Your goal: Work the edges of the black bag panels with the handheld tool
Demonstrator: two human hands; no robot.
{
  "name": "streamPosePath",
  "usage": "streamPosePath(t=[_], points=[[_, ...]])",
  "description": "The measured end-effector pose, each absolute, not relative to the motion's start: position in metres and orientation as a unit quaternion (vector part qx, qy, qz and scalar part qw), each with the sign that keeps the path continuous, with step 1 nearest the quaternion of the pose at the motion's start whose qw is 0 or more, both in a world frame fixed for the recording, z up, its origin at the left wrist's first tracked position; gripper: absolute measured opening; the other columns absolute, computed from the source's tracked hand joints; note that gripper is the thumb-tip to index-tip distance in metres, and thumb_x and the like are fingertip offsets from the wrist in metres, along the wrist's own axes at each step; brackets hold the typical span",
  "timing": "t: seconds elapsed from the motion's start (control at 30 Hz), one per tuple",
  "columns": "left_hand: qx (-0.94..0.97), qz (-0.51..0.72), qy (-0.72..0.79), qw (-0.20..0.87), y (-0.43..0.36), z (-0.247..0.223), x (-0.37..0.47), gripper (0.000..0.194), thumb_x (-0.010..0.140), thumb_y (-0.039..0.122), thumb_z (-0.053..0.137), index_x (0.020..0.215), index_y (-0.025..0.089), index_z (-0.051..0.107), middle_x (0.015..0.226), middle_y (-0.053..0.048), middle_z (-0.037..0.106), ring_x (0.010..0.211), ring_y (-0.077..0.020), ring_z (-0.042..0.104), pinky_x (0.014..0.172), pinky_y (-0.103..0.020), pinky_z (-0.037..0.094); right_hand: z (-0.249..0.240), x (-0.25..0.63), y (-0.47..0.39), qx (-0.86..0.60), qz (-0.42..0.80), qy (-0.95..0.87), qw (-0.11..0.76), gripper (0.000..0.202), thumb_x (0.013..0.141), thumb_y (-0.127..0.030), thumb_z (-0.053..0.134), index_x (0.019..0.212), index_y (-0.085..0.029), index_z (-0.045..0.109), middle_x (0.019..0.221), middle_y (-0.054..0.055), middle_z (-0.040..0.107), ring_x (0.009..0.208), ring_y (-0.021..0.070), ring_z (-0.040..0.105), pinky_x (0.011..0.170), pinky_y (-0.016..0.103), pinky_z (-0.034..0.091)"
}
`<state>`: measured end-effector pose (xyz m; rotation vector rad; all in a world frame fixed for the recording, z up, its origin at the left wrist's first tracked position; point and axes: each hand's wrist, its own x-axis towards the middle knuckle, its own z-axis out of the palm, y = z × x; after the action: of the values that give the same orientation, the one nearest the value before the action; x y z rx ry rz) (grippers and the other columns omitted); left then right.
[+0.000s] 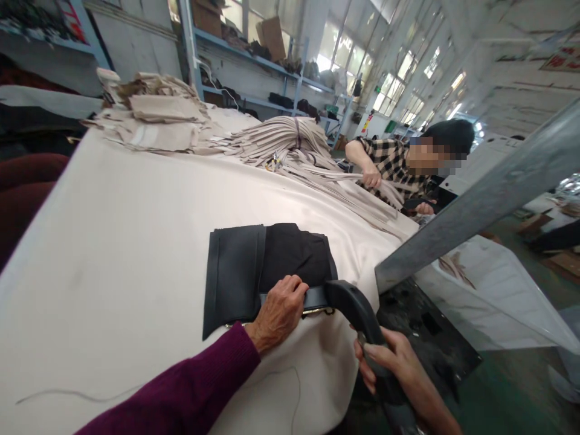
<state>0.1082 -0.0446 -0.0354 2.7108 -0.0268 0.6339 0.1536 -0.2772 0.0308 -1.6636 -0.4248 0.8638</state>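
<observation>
A black leather-like piece (233, 272) lies flat on the pale sheet, with a black cloth layer (290, 254) on its right part. Along its near edge runs a zip with gold-coloured teeth (317, 311). My left hand (278, 314), in a purple sleeve, presses on this edge with bent, closed fingers; what lies under the fingertips is hidden. My right hand (385, 356) is wrapped around a black curved hand tool (357, 308). The tool's front end touches or hangs just over the piece's right near corner; I cannot tell which.
A pale sheet (136, 229) covers the table. Bundled beige strips (290, 136) and stacked beige pieces (167, 115) lie at the back. A metal post (475, 187) slants across the right, beside a white bin (507, 284). A co-worker (394, 160) handles strips beyond.
</observation>
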Motion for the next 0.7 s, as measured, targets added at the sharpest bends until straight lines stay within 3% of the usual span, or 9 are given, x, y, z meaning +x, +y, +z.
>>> streamPosePath(t=[0.23,0.53,0.7], points=[[0.949,0.253,-0.036,0.183,-0.042,-0.044,0.109,0.015,0.085,0.012,0.040,0.094,0.017,0.051,0.092,-0.007,0.053,0.086,-0.0188,0.052,0.078,-0.033,0.047,0.050,0.139,-0.269,-0.732,0.260,-0.165,0.608,0.021,0.075,-0.035,0.056,0.075,-0.014,0.054,0.049,-0.003,0.050,0.041,0.0102,0.047,0.043,0.023,0.041],[0.949,0.266,-0.051,0.162,-0.040,-0.048,0.110,0.015,0.086,0.021,0.040,0.096,0.018,0.052,0.095,-0.007,0.055,0.086,-0.0192,0.056,0.078,-0.032,0.048,0.083,0.075,-0.370,-0.687,0.146,-0.090,0.706,0.031,0.073,-0.044,0.061,0.079,-0.014,0.057,0.055,0.000,0.050,0.042,0.0091,0.041,0.039,0.023,0.036],[0.948,0.268,-0.055,0.161,-0.039,-0.050,0.110,0.018,0.086,0.025,0.040,0.097,0.017,0.053,0.095,-0.007,0.056,0.087,-0.0208,0.057,0.079,-0.034,0.048,0.085,0.079,-0.414,-0.647,-0.013,0.013,0.762,0.032,0.072,-0.033,0.064,0.099,-0.018,0.058,0.078,0.003,0.056,0.047,0.0084,0.044,0.040,0.023,0.040]])
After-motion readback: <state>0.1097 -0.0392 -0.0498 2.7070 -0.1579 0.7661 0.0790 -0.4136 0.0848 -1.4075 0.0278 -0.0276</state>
